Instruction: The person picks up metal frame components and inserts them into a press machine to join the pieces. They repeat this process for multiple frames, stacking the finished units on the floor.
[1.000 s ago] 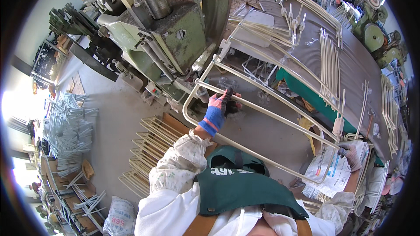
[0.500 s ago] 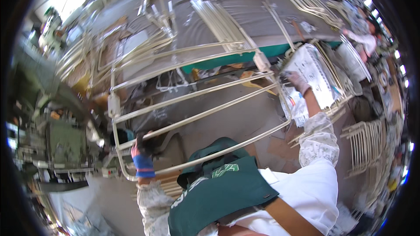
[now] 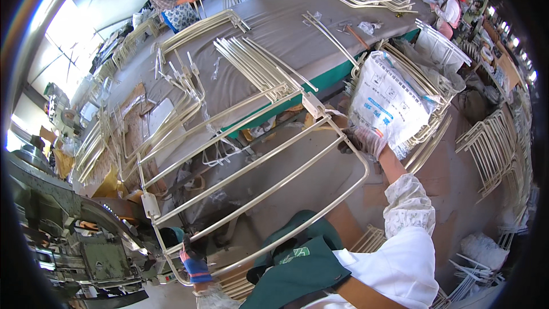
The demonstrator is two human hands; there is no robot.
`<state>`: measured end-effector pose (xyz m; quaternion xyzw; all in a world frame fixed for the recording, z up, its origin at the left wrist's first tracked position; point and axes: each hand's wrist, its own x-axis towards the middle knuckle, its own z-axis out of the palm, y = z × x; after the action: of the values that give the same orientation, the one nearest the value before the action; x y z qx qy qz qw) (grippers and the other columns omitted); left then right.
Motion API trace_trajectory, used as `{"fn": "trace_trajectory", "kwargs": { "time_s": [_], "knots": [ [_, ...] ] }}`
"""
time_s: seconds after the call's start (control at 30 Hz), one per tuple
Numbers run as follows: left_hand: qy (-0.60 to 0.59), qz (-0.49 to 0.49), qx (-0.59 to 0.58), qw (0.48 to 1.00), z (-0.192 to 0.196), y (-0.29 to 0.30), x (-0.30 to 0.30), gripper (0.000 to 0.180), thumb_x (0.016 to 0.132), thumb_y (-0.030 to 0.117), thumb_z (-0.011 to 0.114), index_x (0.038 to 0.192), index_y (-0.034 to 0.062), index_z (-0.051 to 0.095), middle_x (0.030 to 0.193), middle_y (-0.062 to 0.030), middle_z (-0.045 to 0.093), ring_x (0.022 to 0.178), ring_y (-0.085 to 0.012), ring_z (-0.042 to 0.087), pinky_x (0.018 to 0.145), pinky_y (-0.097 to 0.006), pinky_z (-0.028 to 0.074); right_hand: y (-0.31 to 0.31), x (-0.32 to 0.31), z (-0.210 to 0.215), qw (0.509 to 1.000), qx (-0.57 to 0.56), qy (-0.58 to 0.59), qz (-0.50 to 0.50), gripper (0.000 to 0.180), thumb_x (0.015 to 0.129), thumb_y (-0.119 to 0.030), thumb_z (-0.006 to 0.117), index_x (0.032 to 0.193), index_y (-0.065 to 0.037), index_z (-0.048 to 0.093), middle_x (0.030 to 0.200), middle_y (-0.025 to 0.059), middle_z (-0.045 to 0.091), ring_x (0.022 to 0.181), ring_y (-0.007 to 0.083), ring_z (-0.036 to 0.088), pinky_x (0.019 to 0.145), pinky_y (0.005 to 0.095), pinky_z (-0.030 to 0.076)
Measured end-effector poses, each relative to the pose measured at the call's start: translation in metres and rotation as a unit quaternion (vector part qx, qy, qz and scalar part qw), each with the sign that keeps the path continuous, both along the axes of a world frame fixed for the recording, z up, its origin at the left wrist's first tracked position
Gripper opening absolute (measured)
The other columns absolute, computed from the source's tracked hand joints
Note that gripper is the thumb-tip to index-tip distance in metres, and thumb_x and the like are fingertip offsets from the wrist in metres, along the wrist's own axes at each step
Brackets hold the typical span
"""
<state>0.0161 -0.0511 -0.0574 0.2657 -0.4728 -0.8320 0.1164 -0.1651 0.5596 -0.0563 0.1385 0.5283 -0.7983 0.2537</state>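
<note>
In front of me, tilted, is a cream tubular metal frame with several crossbars and a rounded near end. A pale bracket sits on its left side and another bracket on its right. My left hand, in a dark-palmed glove with a blue and pink back, is closed round the near left part of the frame. The gloved right hand grips the right side rail, just below the right bracket. Both hands' fingers are partly hidden by tube or glove.
A grey-covered table beyond the frame bears bundles of cream tubes. To the right are a white printed sack and stacked racks. Green machinery stands at left. One co-worker is at the far left, another far right.
My view has tilted up and turned, showing more of the far room. The right hand has come nearer and left onto the rail; the frame slants more steeply. The left hand keeps its hold.
</note>
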Motion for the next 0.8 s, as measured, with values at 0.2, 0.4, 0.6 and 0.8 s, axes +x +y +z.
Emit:
{"fn": "trace_trajectory", "kwargs": {
  "time_s": [0.2,0.4,0.6,0.8],
  "knots": [
    [-0.013,-0.016,-0.27,0.963,-0.017,-0.01,0.006,0.031,0.086,0.023,0.052,0.097,-0.0056,0.056,0.094,-0.0198,0.061,0.088,-0.0301,0.059,0.08,-0.043,0.05,-0.013,-0.022,-0.002,0.996,0.056,0.066,0.002,0.054,0.084,-0.053,0.041,0.106,-0.005,0.051,0.077,0.0133,0.061,0.062,0.02,0.061,0.054,0.0302,0.051],
    [0.021,-0.023,-0.151,0.988,-0.002,0.009,-0.006,0.03,0.085,0.024,0.051,0.094,-0.0033,0.058,0.092,-0.0182,0.061,0.085,-0.0292,0.06,0.078,-0.043,0.05,-0.02,-0.064,0.002,0.968,0.171,0.185,0.012,0.014,0.079,-0.013,0.061,0.087,-0.001,0.06,0.07,0.0062,0.062,0.058,0.0116,0.057,0.053,0.0241,0.047],
    [-0.039,0.044,-0.077,0.995,0.0,0.012,0.0,0.021,0.08,0.024,0.059,0.087,0.0042,0.06,0.082,-0.0133,0.063,0.079,-0.027,0.061,0.074,-0.044,0.05,-0.032,-0.062,0.005,0.979,0.134,0.156,-0.005,0.019,0.08,-0.014,0.061,0.096,-0.003,0.059,0.071,0.0067,0.061,0.057,0.0114,0.056,0.049,0.0243,0.046],
    [-0.046,-0.07,-0.533,0.842,0.008,0.018,0.01,0.024,0.075,0.008,0.065,0.097,0.0038,0.056,0.083,-0.0104,0.065,0.075,-0.0208,0.063,0.072,-0.033,0.051,-0.041,-0.078,0.01,0.954,0.268,0.129,0.04,0.026,0.087,-0.033,0.047,0.092,-0.01,0.058,0.063,0.0014,0.054,0.049,0.0094,0.049,0.039,0.0254,0.039]
  ]
}}
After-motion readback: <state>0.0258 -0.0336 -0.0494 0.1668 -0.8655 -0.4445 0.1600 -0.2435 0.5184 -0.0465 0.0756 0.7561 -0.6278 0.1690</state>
